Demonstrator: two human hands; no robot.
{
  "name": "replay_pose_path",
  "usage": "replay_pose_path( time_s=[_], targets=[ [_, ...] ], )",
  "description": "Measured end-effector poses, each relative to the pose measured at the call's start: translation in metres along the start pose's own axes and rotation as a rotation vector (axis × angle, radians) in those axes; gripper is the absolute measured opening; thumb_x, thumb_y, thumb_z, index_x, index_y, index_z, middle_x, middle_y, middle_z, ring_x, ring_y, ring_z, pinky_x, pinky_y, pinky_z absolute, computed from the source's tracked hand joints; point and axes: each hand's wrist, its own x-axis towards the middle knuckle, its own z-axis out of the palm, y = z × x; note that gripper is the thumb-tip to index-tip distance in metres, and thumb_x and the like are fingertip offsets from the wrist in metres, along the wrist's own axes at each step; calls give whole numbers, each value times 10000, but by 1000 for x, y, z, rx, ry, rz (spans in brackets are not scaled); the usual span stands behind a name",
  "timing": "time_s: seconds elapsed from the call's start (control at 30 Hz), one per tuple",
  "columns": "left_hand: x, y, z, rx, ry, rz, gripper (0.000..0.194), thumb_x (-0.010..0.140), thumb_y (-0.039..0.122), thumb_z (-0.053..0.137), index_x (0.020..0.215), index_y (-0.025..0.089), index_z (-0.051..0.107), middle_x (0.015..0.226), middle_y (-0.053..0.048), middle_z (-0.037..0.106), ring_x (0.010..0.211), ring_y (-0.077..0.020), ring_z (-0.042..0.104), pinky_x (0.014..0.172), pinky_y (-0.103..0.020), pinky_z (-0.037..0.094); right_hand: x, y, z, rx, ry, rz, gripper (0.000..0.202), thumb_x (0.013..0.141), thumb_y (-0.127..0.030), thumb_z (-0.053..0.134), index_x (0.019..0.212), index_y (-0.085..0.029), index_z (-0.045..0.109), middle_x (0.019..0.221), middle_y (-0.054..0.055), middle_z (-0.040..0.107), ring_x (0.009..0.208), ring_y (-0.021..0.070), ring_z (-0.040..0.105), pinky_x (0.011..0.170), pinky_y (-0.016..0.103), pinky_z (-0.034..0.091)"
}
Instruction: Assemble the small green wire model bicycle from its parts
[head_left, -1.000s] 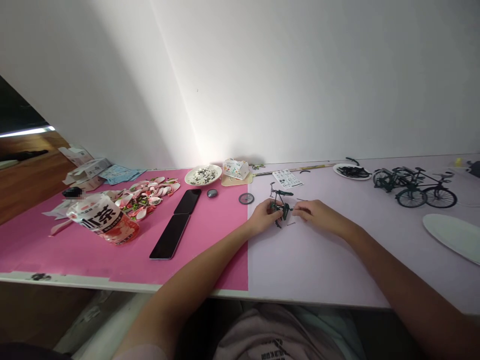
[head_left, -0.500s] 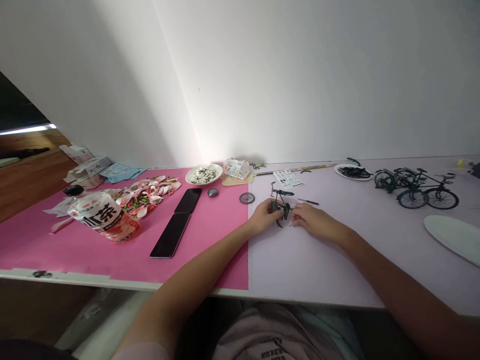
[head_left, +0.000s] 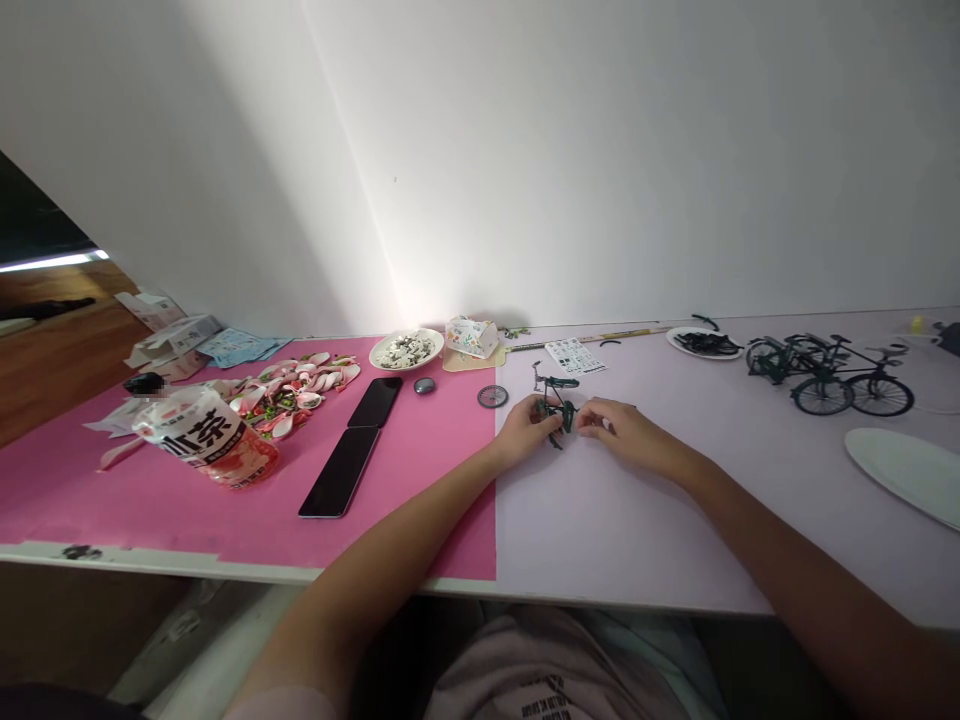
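Note:
A small dark green model bicycle frame (head_left: 561, 384) stands on the pale half of the table, with handlebars and a saddle but no wheels seen on it. My left hand (head_left: 523, 432) is closed round its lower left part. At its right side my right hand (head_left: 609, 425) has thumb and fingers pinched together, close to the frame. Whatever is between those fingertips is too small to make out. One loose spoked wheel (head_left: 493, 397) lies flat to the left, beyond my left hand.
Assembled model bicycles (head_left: 832, 375) stand at right, near a white plate (head_left: 911, 470). Behind are a plate of black parts (head_left: 705, 343), a printed sheet (head_left: 575, 355) and a bowl of pale pieces (head_left: 407, 349). Leftward lie a phone (head_left: 341, 470), mouse (head_left: 424, 385) and bottle (head_left: 210, 437).
The model bicycle frame has shifted slightly left and tilted. My right hand has turned and moved up a little, and the thin dark tool behind it is now mostly hidden.

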Motion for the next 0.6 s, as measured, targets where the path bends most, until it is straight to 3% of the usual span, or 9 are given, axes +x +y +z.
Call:
replay_pose_path(
  time_s=[0.27, 0.43, 0.6],
  targets=[
    [0, 1, 1, -56, 25, -2, 387, 862, 264, 783, 1151, 137, 559, 804, -19, 712, 692, -127, 694, 709, -268, 539, 1, -2, 9, 68, 94, 16, 276, 877, -355, 619, 1123, -264, 707, 1018, 48, 721, 919, 231, 637, 765, 350, 487],
    [-2, 5, 2, -101, 69, 2, 364, 903, 247, 731, 1194, 137, 541, 737, -6, 711, 683, -129, 707, 754, -282, 549, 0, 2, 10, 44, 42, 14, 217, 942, -342, 545, 1004, -243, 729, 1088, 63, 735, 977, 242, 645, 838, 372, 499],
    [-4, 7, 4, -154, 100, 56, 403, 889, 295, 751, 1200, 149, 538, 816, -13, 719, 750, -150, 744, 788, -297, 562, 3, 12, 19, 125, 0, -7, 307, 980, -389, 540, 1151, -242, 749, 1232, 97, 737, 1156, 289, 642, 1006, 445, 485]
  ],
)
